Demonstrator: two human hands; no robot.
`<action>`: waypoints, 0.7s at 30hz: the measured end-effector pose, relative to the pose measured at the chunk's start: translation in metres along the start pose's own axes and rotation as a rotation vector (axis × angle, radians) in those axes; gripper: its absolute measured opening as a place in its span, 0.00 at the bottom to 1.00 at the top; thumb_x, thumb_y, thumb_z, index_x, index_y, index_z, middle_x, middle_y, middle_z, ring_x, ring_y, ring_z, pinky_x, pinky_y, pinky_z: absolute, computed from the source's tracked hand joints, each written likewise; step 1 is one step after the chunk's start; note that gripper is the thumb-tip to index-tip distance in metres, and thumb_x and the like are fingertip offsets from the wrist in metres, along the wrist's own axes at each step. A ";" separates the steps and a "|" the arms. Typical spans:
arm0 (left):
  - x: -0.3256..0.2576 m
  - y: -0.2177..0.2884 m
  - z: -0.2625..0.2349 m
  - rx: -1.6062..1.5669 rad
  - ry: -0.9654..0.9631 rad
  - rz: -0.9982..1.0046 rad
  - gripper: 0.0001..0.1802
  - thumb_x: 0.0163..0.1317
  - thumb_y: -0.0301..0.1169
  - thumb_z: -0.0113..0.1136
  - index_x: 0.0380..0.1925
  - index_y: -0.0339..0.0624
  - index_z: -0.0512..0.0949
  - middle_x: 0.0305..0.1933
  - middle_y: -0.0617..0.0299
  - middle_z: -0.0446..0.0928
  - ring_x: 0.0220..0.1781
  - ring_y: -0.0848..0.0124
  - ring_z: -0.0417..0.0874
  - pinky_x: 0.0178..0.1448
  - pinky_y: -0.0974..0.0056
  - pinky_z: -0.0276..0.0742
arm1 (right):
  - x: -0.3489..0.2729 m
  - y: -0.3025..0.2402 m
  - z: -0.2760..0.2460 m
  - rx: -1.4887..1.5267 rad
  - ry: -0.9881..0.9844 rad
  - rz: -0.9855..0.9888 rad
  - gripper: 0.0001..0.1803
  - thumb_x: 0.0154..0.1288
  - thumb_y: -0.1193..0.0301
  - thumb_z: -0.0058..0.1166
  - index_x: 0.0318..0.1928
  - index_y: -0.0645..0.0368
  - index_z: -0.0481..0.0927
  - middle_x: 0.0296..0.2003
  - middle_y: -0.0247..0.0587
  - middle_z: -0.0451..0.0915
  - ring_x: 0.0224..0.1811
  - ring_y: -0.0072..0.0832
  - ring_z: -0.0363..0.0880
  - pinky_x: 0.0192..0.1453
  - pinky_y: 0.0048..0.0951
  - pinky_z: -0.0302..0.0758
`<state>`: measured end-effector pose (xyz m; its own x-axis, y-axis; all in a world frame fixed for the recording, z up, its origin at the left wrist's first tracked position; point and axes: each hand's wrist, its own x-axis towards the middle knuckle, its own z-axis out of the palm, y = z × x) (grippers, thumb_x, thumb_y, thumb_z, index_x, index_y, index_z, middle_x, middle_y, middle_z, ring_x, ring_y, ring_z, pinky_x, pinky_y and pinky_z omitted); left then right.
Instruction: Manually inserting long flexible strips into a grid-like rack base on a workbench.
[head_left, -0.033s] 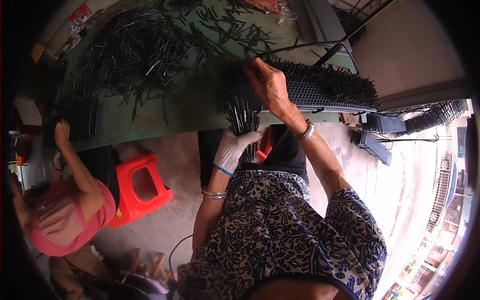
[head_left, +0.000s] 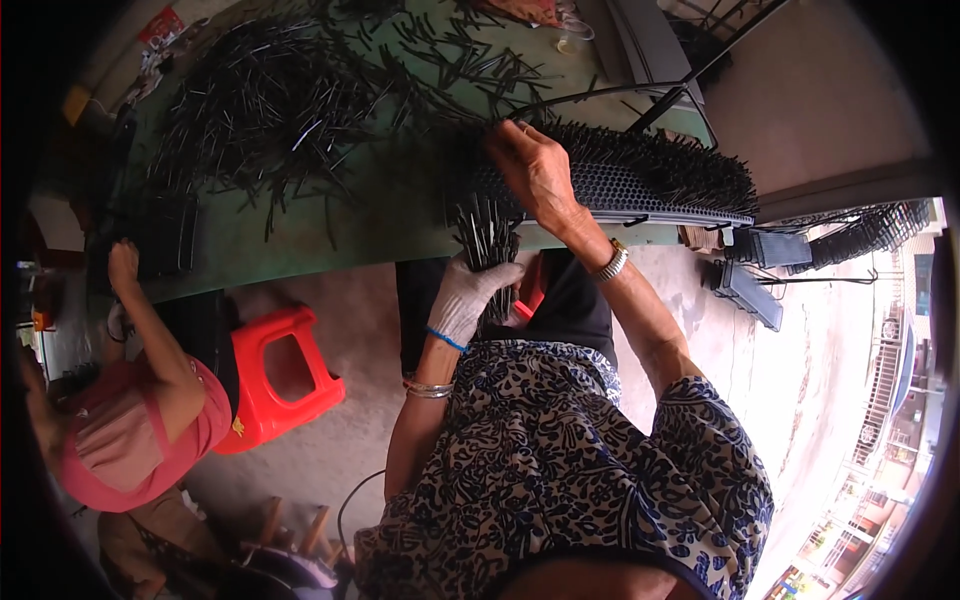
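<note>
My left hand (head_left: 466,297), in a pale knitted glove with a blue cuff edge, is closed around a bundle of thin black rods (head_left: 487,236). The bundle stands roughly upright at the table's near edge. My right hand (head_left: 540,178) is bare, its fingers drawn together over the left part of a black panel full of small holes (head_left: 610,188). Whatever lies between those fingertips is hidden. Many short black rods (head_left: 690,170) stick up from the panel's far and right parts, while bare holes show along its near side.
A large heap of loose black rods (head_left: 270,100) covers the green table (head_left: 290,245) to the left, with more scattered behind. At far left another person's hand (head_left: 123,265) is near a dark tray. A red plastic stool (head_left: 325,385) stands below the table; grey parts (head_left: 750,290) are at right.
My right hand has shifted very slightly at the panel, and its fingers have changed position a little. My left hand stays put with its bundle.
</note>
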<state>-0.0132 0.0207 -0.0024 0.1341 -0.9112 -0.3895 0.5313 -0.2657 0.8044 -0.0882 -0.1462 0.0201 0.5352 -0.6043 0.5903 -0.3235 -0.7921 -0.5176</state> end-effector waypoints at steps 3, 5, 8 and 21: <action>-0.003 0.003 0.003 0.137 0.033 0.058 0.08 0.52 0.26 0.67 0.33 0.36 0.81 0.29 0.65 0.81 0.28 0.77 0.79 0.35 0.69 0.75 | -0.001 -0.004 0.004 -0.105 -0.041 0.040 0.08 0.57 0.73 0.62 0.38 0.54 0.80 0.34 0.45 0.75 0.33 0.43 0.78 0.35 0.37 0.76; -0.002 0.006 0.003 0.278 0.032 -0.031 0.11 0.51 0.28 0.68 0.35 0.36 0.80 0.29 0.65 0.81 0.29 0.78 0.78 0.37 0.68 0.76 | 0.001 -0.002 0.005 -0.117 -0.049 0.022 0.08 0.56 0.70 0.63 0.37 0.52 0.80 0.34 0.45 0.74 0.33 0.43 0.77 0.35 0.39 0.76; 0.004 -0.004 -0.002 0.443 0.074 0.039 0.14 0.50 0.30 0.68 0.37 0.35 0.80 0.29 0.65 0.81 0.30 0.77 0.78 0.39 0.67 0.77 | 0.002 0.001 0.010 -0.138 -0.179 -0.034 0.09 0.58 0.66 0.63 0.40 0.52 0.82 0.34 0.43 0.76 0.33 0.39 0.78 0.37 0.37 0.76; 0.000 0.039 0.014 1.038 -0.100 0.089 0.24 0.47 0.42 0.71 0.40 0.37 0.81 0.35 0.47 0.83 0.38 0.56 0.85 0.45 0.58 0.78 | 0.057 -0.016 -0.048 0.338 -1.245 0.450 0.25 0.63 0.49 0.59 0.37 0.62 0.84 0.28 0.35 0.85 0.25 0.18 0.76 0.25 0.21 0.70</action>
<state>-0.0042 0.0062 0.0352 0.0422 -0.9499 -0.3096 -0.4627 -0.2932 0.8366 -0.0899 -0.1723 0.0919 0.8356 -0.1832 -0.5179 -0.5460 -0.3814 -0.7460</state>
